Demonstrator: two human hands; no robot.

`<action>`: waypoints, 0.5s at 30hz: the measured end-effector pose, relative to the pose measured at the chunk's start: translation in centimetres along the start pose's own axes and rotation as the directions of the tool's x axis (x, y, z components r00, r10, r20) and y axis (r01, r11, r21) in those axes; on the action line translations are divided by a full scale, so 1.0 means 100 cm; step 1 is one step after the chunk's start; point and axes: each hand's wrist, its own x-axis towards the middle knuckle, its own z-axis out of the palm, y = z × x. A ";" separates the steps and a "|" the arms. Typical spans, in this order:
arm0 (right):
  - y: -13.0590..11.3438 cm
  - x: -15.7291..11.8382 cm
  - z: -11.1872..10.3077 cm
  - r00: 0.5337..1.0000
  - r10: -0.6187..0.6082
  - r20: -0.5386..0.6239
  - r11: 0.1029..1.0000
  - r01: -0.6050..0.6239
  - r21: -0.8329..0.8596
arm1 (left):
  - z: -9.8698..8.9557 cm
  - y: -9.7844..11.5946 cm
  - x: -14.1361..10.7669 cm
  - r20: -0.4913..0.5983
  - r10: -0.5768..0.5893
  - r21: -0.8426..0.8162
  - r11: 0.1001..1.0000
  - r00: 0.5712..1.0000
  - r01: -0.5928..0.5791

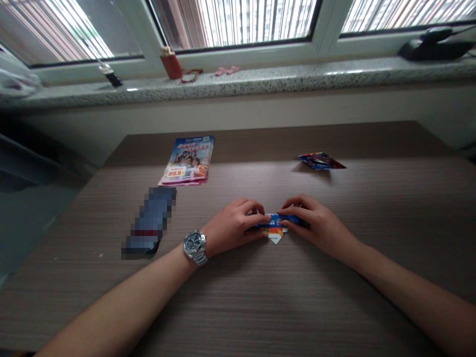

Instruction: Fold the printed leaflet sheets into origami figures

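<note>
A small folded paper (275, 221), blue along its top band with an orange and white point toward me, lies on the table between my hands. My left hand (243, 220), with a metal watch (195, 246) at its wrist, has its thumb and fingers closed on the paper's left end. On the right end, the curled fingers of my right hand (312, 218) press and pinch the same paper. Both ends of the paper are partly hidden under my fingers. Beyond my right hand sits a folded paper piece (322, 161) in dark blue and red, apart from both hands.
A stack of printed flyers (189, 161) lies at the back left of the wooden table (238, 307). Nearer me is a phone-like dark object (150, 223), pixelated. Along the stone windowsill (267, 82) are a red container (171, 63), small pink items (227, 70) and a black device (435, 44).
</note>
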 end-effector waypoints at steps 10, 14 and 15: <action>-0.007 0.001 -0.005 0.999 0.033 0.004 0.994 -0.034 0.108 | 0.000 0.005 0.001 0.011 -0.065 -0.052 0.997 0.998 0.065; -0.013 0.001 -0.008 0.997 0.071 0.019 0.981 -0.074 0.180 | -0.002 0.009 0.002 -0.029 -0.154 -0.218 0.965 0.988 0.144; -0.014 0.001 -0.009 0.996 0.089 0.019 0.977 -0.091 0.191 | -0.003 0.010 0.003 -0.038 -0.189 -0.268 0.948 0.981 0.173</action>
